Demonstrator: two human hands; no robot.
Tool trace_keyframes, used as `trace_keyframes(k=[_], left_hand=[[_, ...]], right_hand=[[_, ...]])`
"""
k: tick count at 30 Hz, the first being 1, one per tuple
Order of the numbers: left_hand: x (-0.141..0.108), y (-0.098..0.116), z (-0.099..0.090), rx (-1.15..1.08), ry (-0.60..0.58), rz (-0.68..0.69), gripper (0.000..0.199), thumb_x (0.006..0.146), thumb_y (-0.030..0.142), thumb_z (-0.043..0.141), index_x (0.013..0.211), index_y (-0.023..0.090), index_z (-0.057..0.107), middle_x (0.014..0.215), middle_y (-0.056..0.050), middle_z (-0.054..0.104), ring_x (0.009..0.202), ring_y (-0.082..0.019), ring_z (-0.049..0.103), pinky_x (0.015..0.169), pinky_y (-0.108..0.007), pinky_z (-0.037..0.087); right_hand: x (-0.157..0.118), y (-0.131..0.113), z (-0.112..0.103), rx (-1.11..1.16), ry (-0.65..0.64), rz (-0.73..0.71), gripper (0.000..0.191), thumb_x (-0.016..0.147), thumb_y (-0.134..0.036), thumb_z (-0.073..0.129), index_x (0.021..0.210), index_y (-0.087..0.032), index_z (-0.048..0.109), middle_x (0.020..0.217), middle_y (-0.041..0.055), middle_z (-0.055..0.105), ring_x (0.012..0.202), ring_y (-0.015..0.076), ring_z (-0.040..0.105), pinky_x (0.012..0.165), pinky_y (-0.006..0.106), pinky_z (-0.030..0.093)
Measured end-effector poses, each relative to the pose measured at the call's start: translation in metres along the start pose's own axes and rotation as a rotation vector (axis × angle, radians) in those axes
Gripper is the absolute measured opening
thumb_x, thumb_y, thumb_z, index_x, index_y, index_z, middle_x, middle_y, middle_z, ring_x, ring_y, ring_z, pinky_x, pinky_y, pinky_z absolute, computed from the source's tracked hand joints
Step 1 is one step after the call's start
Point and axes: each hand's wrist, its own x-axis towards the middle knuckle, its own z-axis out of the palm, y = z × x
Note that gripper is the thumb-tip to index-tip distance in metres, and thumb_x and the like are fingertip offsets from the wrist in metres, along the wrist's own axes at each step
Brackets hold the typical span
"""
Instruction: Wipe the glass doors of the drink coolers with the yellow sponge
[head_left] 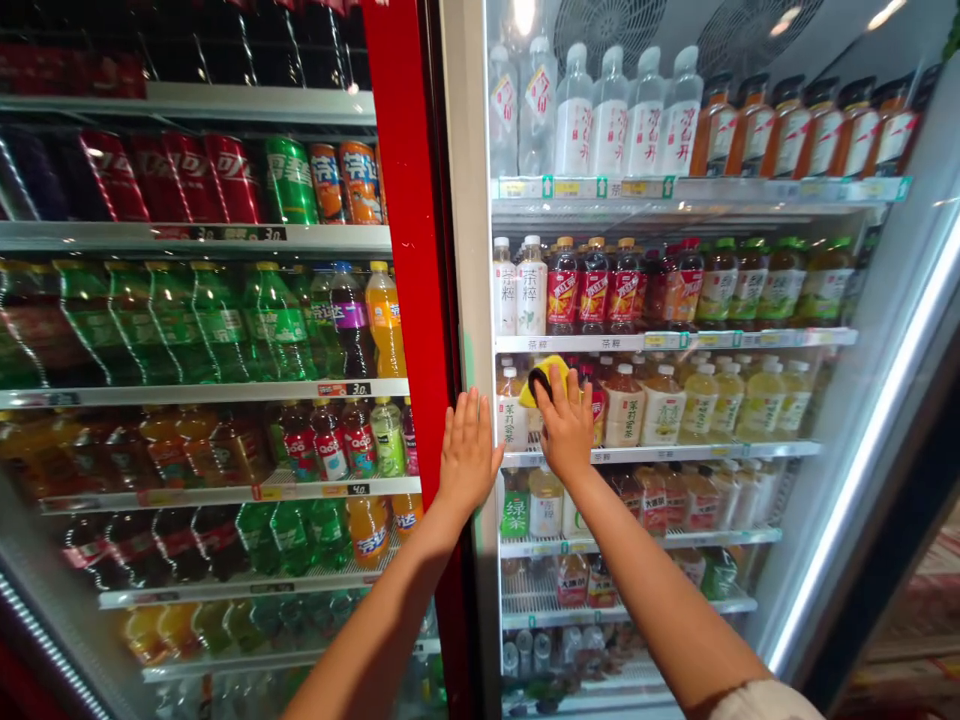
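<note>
My left hand (468,455) lies flat with its fingers stretched upward on the pale frame (471,250) between two glass-fronted drink coolers. It holds nothing. To its right, my right hand (566,425) presses a yellow cloth (553,372) with a dark patch against the glass of the right cooler, at the height of the shelf with pale tea bottles. The fingers of my right hand are spread over the lower right part of the cloth.
Behind the right glass stand rows of bottles (611,125) on several shelves. The left cooler, with a red frame edge (409,200), holds cans (291,180) and soda bottles. A lit strip (862,440) runs down the right side.
</note>
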Motion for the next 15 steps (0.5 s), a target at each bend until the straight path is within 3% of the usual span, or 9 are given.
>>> trace_keyframes(k=[2,4,7,10,13,15], left_hand=[[-0.002,0.003,0.002,-0.005,-0.003,0.013,0.090,0.099,0.033,0.054,0.163,0.011,-0.005,0.168,-0.022,0.020,0.158,-0.033,0.012,0.127,-0.057,0.024],[-0.002,0.005,0.004,-0.007,-0.003,0.035,0.090,0.099,0.032,0.054,0.163,0.012,-0.006,0.168,-0.021,0.021,0.158,-0.033,0.013,0.127,-0.056,0.024],[0.006,0.009,0.006,-0.014,0.006,0.059,0.092,0.098,0.033,0.055,0.163,0.012,-0.007,0.169,-0.021,0.021,0.158,-0.033,0.013,0.127,-0.057,0.023],[0.016,0.014,0.009,-0.034,0.012,0.068,0.092,0.098,0.033,0.056,0.163,0.013,-0.006,0.169,-0.020,0.018,0.158,-0.033,0.011,0.128,-0.056,0.021],[0.020,0.020,0.011,-0.050,0.016,0.085,0.090,0.098,0.034,0.056,0.163,0.012,-0.003,0.169,-0.020,0.017,0.158,-0.032,0.009,0.129,-0.055,0.019],[0.021,0.023,0.013,-0.058,0.017,0.091,0.090,0.099,0.034,0.055,0.163,0.012,-0.004,0.169,-0.020,0.017,0.158,-0.031,0.008,0.129,-0.055,0.018]], right_hand=[[-0.021,-0.005,0.004,0.028,0.009,-0.017,0.078,0.088,-0.002,0.045,0.161,-0.025,0.030,0.170,0.0096,0.021,0.160,0.0274,0.004,0.126,0.064,0.021],[-0.023,-0.008,0.006,0.044,-0.029,-0.066,0.078,0.087,-0.001,0.046,0.160,-0.024,0.032,0.169,0.0093,0.024,0.160,0.0254,0.008,0.126,0.060,0.024],[0.004,0.005,-0.001,0.022,-0.091,-0.105,0.081,0.082,0.001,0.046,0.158,-0.025,0.037,0.169,0.0071,0.026,0.160,0.0232,0.009,0.127,0.058,0.023],[0.022,0.037,-0.016,-0.043,-0.052,-0.025,0.084,0.080,0.001,0.046,0.159,-0.024,0.034,0.171,0.0077,0.021,0.160,0.0255,0.004,0.126,0.061,0.020],[0.000,0.055,-0.022,-0.087,0.029,0.104,0.090,0.080,0.002,0.044,0.164,-0.024,0.022,0.173,0.0080,0.009,0.160,0.0275,-0.001,0.125,0.064,0.021],[-0.024,0.051,-0.019,-0.094,0.032,0.152,0.093,0.080,0.002,0.042,0.165,-0.025,0.014,0.173,0.0069,0.003,0.160,0.0283,-0.003,0.124,0.064,0.023]])
